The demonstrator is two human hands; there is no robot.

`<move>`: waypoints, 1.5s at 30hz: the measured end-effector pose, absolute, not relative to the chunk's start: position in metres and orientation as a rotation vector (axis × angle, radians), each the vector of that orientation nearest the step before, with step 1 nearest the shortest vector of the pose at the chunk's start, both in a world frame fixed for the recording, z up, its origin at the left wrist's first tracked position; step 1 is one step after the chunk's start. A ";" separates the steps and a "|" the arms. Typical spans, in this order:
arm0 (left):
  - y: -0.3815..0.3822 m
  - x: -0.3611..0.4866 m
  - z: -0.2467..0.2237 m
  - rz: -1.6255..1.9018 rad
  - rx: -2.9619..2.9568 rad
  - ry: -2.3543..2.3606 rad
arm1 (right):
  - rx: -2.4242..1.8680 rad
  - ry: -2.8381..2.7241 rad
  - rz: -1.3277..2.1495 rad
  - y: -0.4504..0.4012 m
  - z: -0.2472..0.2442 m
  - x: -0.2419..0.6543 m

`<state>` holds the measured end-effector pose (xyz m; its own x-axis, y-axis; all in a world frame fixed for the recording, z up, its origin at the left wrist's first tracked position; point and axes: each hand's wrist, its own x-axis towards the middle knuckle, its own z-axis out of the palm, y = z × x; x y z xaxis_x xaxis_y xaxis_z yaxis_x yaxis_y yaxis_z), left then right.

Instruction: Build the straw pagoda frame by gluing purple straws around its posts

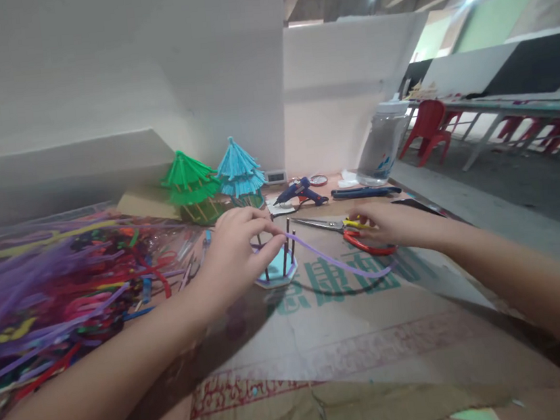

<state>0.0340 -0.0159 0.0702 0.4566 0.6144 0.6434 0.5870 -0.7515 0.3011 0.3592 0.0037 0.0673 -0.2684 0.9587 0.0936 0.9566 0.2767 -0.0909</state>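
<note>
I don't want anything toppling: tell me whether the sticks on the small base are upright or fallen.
Upright: the visible dark sticks rise from the base. Any behind the left hand, cannot tell.

Two hands (243, 243) (385, 223), two roofed huts (191, 185) (237, 171), one bottle (380, 144)

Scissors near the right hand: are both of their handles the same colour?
No, the scissors have one yellow handle and one red handle.

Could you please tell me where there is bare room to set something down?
The cardboard looks free between its green lettering and the near brown strip; it's crowded among the colourful strands at left, and around the blue base, glue gun, and scissors by the right hand.
</note>
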 end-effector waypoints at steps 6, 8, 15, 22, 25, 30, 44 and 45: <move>-0.019 0.026 0.073 1.090 2.604 1.053 | -1.652 -2.497 0.088 0.021 0.042 0.370; -0.019 0.026 0.074 1.076 2.594 1.036 | -1.645 -2.506 0.076 0.020 0.040 0.369; -0.014 0.024 0.078 1.043 2.576 0.987 | -1.810 -2.521 0.040 0.011 0.041 0.368; -0.012 0.021 0.084 0.989 2.561 0.953 | -1.886 -2.403 -0.023 0.016 0.033 0.364; -0.010 0.021 0.084 0.968 2.605 0.959 | -1.814 -2.313 0.071 0.021 0.031 0.370; -0.004 0.020 0.083 0.971 2.696 0.965 | -1.450 -2.028 0.128 0.025 0.031 0.377; -0.001 0.015 0.086 0.881 2.351 0.971 | -1.025 -2.202 -0.343 0.008 0.034 0.357; -0.002 0.016 0.086 0.877 2.334 0.975 | -1.056 -2.209 -0.350 0.006 0.033 0.355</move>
<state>0.0159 -0.0020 0.0858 0.5457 0.7479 0.3780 0.4547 -0.6432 0.6161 0.3551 0.0062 0.0333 -0.4597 0.5926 0.6614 0.7682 0.6390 -0.0387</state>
